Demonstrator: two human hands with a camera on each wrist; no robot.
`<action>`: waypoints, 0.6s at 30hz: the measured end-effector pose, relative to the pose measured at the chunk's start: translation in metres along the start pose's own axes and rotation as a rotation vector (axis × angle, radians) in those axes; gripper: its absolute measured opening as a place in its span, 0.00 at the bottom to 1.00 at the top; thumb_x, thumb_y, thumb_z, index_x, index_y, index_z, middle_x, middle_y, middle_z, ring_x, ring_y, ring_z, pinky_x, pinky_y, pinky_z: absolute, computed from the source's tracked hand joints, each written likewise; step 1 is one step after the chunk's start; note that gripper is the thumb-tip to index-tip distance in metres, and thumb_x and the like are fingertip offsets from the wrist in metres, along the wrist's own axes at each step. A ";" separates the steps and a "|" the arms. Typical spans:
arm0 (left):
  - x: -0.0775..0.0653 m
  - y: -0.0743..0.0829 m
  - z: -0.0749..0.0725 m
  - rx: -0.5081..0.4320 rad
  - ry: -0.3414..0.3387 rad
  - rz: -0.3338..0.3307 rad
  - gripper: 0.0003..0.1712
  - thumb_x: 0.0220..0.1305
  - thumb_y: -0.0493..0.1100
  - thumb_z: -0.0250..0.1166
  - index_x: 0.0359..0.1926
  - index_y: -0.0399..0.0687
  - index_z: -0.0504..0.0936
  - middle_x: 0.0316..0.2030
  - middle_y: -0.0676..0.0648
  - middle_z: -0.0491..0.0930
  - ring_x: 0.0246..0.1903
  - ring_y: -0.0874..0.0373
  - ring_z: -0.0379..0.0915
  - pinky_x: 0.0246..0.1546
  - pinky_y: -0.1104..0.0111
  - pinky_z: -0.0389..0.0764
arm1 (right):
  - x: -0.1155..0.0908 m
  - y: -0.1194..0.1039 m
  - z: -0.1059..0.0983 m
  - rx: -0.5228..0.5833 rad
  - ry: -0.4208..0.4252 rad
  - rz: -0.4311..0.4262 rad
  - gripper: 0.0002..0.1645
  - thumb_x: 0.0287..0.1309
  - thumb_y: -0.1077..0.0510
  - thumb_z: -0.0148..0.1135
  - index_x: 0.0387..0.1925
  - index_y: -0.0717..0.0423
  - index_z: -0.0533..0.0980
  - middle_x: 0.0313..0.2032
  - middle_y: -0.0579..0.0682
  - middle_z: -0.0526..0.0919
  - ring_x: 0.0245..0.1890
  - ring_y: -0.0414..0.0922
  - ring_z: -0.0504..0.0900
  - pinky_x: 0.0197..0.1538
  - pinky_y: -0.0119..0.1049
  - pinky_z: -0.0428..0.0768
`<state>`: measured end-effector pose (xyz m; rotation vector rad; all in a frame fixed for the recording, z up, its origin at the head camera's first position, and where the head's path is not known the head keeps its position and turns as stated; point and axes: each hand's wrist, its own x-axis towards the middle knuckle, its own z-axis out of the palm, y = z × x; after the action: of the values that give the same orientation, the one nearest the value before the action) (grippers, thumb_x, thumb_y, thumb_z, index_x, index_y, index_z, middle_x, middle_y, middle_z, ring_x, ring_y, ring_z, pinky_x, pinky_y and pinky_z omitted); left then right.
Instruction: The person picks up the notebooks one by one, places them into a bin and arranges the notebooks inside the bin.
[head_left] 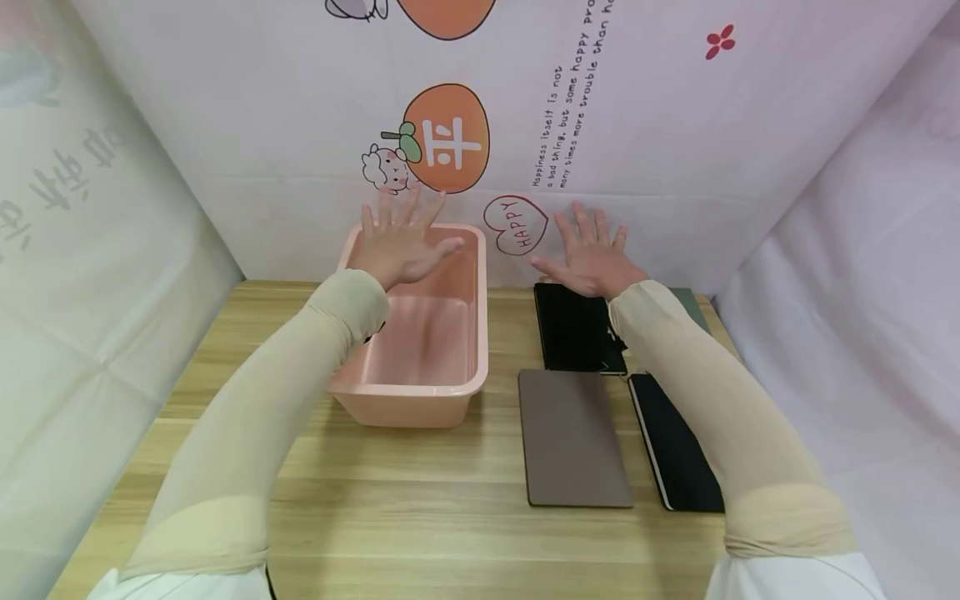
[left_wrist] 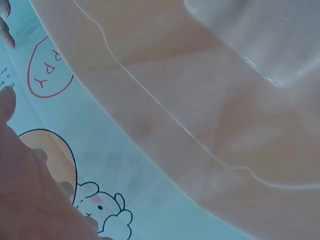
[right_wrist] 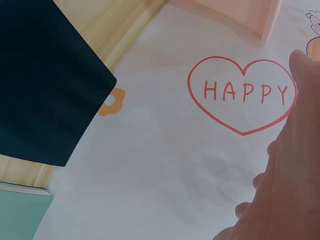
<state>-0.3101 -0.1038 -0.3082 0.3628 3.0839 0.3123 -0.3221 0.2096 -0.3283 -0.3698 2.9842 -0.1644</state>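
Note:
Fingers spread, my left hand hovers over the far part of a pink plastic basin and holds nothing. The basin's inside wall fills much of the left wrist view. My right hand, also with spread fingers and holding nothing, is raised above the far edge of a black notebook. Nearer to me lies a grey-brown notebook. Another black notebook is partly under the right forearm in the head view. A green notebook shows mostly its corner in the right wrist view.
A wooden table carries everything. White printed cloth rises behind its far edge, with a red heart drawn on it. More cloth hangs at the left side and right side.

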 end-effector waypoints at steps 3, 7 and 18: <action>-0.004 -0.003 -0.006 0.011 -0.003 -0.003 0.48 0.69 0.81 0.33 0.81 0.74 0.29 0.81 0.50 0.18 0.77 0.32 0.09 0.74 0.32 0.22 | -0.002 0.000 -0.001 -0.001 0.000 -0.002 0.61 0.63 0.15 0.31 0.82 0.44 0.28 0.80 0.54 0.18 0.80 0.65 0.20 0.71 0.78 0.25; -0.006 -0.006 -0.009 -0.006 -0.001 -0.006 0.48 0.69 0.80 0.33 0.81 0.73 0.29 0.81 0.50 0.17 0.77 0.34 0.06 0.74 0.32 0.22 | -0.004 0.003 0.000 0.000 0.007 -0.004 0.61 0.64 0.16 0.31 0.82 0.45 0.29 0.81 0.54 0.19 0.80 0.65 0.21 0.72 0.78 0.26; -0.015 -0.020 -0.015 -0.028 0.020 -0.024 0.46 0.71 0.77 0.37 0.82 0.72 0.33 0.82 0.54 0.19 0.78 0.34 0.06 0.74 0.32 0.22 | -0.009 0.007 -0.001 -0.010 0.031 -0.021 0.58 0.67 0.19 0.33 0.82 0.46 0.32 0.82 0.57 0.25 0.80 0.67 0.25 0.73 0.77 0.28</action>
<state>-0.3004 -0.1294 -0.2972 0.3240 3.0975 0.3600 -0.3150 0.2189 -0.3277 -0.4028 3.0138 -0.1594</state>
